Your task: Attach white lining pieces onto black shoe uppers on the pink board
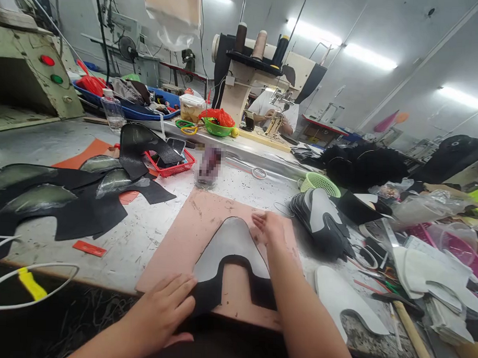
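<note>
A shoe-upper piece (231, 241), black with a light grey panel over its curved top and a U-shaped cut-out, lies flat on a pink board (174, 239). My left hand (167, 304) rests at the piece's lower left edge, its fingers laid flat and its thumb apart. Beside the upper right edge of the grey panel is my right hand (271, 227), fingers stretched to the left and slightly bent, with nothing seen in them. My right forearm hides part of the board and the piece's right side.
Black pieces with greenish patches (42, 198) spread over the left. Stacked black and grey pieces (319, 218), white pieces (344, 297) and a hammer handle (414, 336) lie right. A sewing machine (242, 85) stands behind, a person (261, 106) beyond it.
</note>
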`<state>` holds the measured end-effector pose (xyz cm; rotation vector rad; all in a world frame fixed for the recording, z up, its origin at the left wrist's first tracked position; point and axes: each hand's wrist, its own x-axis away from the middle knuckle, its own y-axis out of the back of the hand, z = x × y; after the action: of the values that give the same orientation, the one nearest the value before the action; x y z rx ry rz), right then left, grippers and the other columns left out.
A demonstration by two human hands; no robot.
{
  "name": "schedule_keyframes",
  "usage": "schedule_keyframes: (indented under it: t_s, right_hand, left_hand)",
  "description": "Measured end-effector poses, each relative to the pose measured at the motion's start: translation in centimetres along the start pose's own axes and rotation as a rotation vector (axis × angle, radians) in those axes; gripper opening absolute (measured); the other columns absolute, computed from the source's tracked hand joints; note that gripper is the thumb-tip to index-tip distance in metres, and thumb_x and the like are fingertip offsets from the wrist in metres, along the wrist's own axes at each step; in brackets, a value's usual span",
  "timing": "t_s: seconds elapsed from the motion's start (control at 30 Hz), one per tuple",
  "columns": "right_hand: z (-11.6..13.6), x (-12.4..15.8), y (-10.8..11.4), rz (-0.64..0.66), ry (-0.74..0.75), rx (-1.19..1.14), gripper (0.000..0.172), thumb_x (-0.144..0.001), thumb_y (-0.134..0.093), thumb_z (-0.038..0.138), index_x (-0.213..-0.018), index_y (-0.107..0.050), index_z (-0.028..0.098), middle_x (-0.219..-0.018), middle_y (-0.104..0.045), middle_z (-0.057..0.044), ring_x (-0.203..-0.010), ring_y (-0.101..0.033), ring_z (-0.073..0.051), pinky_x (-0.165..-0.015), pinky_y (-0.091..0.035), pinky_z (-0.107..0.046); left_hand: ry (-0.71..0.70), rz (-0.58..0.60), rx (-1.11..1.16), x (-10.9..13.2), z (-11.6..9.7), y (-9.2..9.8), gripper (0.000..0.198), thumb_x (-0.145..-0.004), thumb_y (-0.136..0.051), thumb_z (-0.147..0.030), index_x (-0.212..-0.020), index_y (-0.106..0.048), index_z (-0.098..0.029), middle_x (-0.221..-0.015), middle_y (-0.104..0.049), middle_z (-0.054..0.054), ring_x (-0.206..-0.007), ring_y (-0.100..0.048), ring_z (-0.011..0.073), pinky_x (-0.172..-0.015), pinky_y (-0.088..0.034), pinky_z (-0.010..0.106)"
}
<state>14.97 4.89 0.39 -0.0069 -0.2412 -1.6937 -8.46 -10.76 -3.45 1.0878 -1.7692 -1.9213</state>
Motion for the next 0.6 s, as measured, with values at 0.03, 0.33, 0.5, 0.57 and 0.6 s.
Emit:
schedule_keyframes:
  t_s: [0.03,0.33,0.5,0.57,0.6]
  right_hand:
    - [-0.1,-0.1,0.5,-0.031,0.024,0.042,0.018,-0.078,-0.034,0.031,-0.066,-0.042,0.022,-0.059,-0.050,0.001,-0.060,-0.054,-0.014,-0.058,-0.044,-0.027]
    - [-2.2,2.7,-1.8,0.048,0.322,0.868,0.014,-0.073,-0.044,0.010,-0.069,-0.054,0.018,-0.094,-0.055,-0.010,-0.077,-0.055,-0.020,-0.066,-0.043,-0.032]
    - [-3.4,4.1,2.1,-0.073,0.551,1.025,0.024,-0.071,-0.039,0.002,-0.076,-0.058,0.015,-0.112,-0.053,-0.017,-0.097,-0.052,-0.025,-0.081,-0.042,-0.038]
    - [-4.8,6.8,4.6,-0.037,0.786,0.988,0.030,-0.074,-0.034,0.001,-0.078,-0.058,0.017,-0.096,-0.061,-0.013,-0.086,-0.056,-0.020,-0.076,-0.044,-0.033]
    - [-5.6,8.6,5.9,0.014,0.865,0.940,0.031,-0.076,-0.032,0.002,-0.078,-0.058,0.019,-0.085,-0.063,-0.009,-0.078,-0.058,-0.018,-0.070,-0.046,-0.030]
  left_hand:
    - [-0.003,0.059,0.026,-1.3,0.2,0.7,0.030,-0.076,-0.051,-0.049,-0.077,-0.056,-0.020,-0.092,-0.063,0.007,-0.085,-0.056,0.0237,-0.080,-0.040,0.037]
    - [0.221,0.126,0.120,-15.7,1.7,-2.5,0.023,-0.087,-0.031,-0.016,-0.090,-0.053,-0.013,-0.091,-0.058,0.009,-0.085,-0.052,0.0186,-0.078,-0.042,0.030]
    - [0.258,0.163,0.117,-15.8,1.6,-4.1,0.031,-0.083,-0.043,-0.029,-0.107,-0.051,-0.010,-0.117,-0.051,0.015,-0.110,-0.043,0.0276,-0.094,-0.032,0.042]
    - [0.251,0.193,0.129,-15.5,1.5,-4.1,0.045,-0.080,-0.047,-0.038,-0.116,-0.048,-0.009,-0.127,-0.044,0.018,-0.118,-0.037,0.0307,-0.098,-0.026,0.046]
    - [0.243,0.209,0.137,-15.5,1.5,-4.0,0.054,-0.078,-0.049,-0.043,-0.119,-0.046,-0.009,-0.130,-0.042,0.019,-0.120,-0.034,0.0322,-0.100,-0.024,0.047]
